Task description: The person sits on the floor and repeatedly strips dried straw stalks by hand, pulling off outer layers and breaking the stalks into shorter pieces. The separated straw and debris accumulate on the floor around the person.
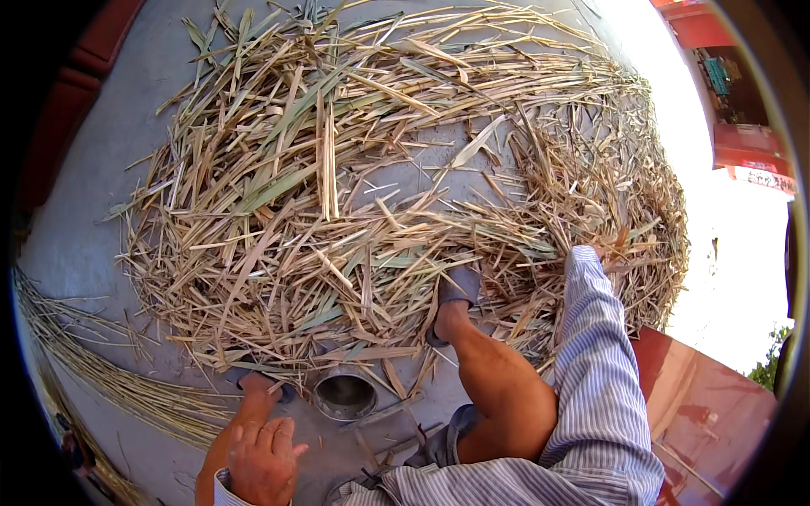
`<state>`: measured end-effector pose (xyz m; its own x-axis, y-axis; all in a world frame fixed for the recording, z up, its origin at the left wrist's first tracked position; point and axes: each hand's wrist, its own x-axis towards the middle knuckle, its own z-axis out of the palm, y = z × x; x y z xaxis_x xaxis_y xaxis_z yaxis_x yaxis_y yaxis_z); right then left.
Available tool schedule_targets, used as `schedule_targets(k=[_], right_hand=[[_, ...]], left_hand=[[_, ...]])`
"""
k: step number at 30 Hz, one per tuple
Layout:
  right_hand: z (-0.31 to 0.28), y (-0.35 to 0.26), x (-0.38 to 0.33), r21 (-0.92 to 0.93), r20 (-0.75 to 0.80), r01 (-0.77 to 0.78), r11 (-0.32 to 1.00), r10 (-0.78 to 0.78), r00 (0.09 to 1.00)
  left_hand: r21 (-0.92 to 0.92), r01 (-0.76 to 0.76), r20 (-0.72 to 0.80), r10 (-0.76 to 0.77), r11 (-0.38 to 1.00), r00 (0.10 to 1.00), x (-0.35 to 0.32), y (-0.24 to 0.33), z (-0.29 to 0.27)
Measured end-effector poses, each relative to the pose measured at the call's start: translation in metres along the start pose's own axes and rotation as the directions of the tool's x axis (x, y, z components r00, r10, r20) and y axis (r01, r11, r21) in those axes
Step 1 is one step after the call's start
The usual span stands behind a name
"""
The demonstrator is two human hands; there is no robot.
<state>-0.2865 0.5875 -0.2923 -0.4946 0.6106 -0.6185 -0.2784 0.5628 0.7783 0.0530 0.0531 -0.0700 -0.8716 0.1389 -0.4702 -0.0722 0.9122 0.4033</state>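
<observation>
Straw heap [371,169] on grey floor [93,169], stalks lying crisscross, most fanning away from me, my right hand [609,244] buried in its right edge, grip unseen, my left hand [263,460] empty, fingers loose, resting on my knee.

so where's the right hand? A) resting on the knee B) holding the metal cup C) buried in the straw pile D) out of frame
C: the striped right sleeve ends at the straw pile, where the right hand disappears among the stalks; the left hand is the one on the knee, near the metal cup.
</observation>
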Motion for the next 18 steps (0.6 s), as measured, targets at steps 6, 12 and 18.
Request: schedule_targets(k=[6,12,18], right_hand=[[-0.093,-0.043,0.026,0.242,-0.101,0.254,0.936,-0.236,0.966],[-0.2,-0.231,-0.078,0.783,-0.62,0.529,-0.327,-0.35,0.702],[-0.231,-0.334,-0.099,0.352,-0.487,-0.195,-0.915,-0.357,0.797]], left_hand=[[0.007,-0.049,0.034,0.049,0.999,0.998,0.013,-0.001,-0.008],[-0.013,-0.068,0.009,0.068,0.998,0.998,0.017,-0.009,-0.004],[0.076,-0.046,0.141,0.035,0.996,0.989,0.0,-0.025,0.013]])
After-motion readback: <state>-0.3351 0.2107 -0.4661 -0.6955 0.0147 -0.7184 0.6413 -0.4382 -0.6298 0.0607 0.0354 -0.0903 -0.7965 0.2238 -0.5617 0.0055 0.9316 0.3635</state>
